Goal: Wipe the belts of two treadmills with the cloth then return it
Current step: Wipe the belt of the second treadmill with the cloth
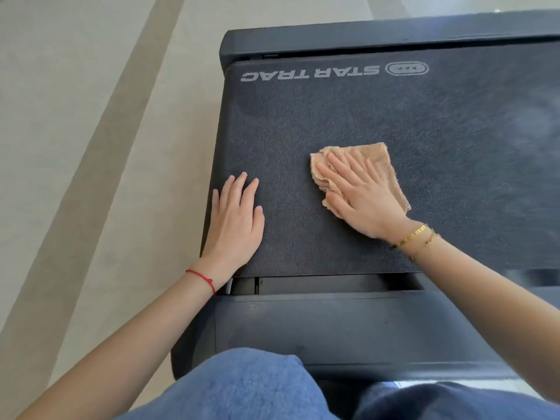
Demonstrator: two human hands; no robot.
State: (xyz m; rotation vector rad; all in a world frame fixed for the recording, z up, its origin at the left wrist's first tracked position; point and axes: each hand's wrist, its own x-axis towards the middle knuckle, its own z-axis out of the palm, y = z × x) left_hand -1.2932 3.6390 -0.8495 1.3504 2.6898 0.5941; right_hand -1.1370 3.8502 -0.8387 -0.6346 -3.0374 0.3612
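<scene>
The dark textured treadmill belt [348, 116] is cut off by the frame edge at 3 o'clock; its far right portion is blurred. The crumpled peach terry cloth [375, 156] is largely covered by the right hand [360, 198], so the cloth's middle is hidden. Beneath the left hand [236, 219], the belt's edge at 9 o'clock is concealed. The blue denim knees [251, 386] are cropped at 6 o'clock.

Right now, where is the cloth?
In the head view the tan cloth lies flat on the treadmill belt, right of centre, pressed under the right hand; the left hand rests bare on the belt's left edge.
</scene>
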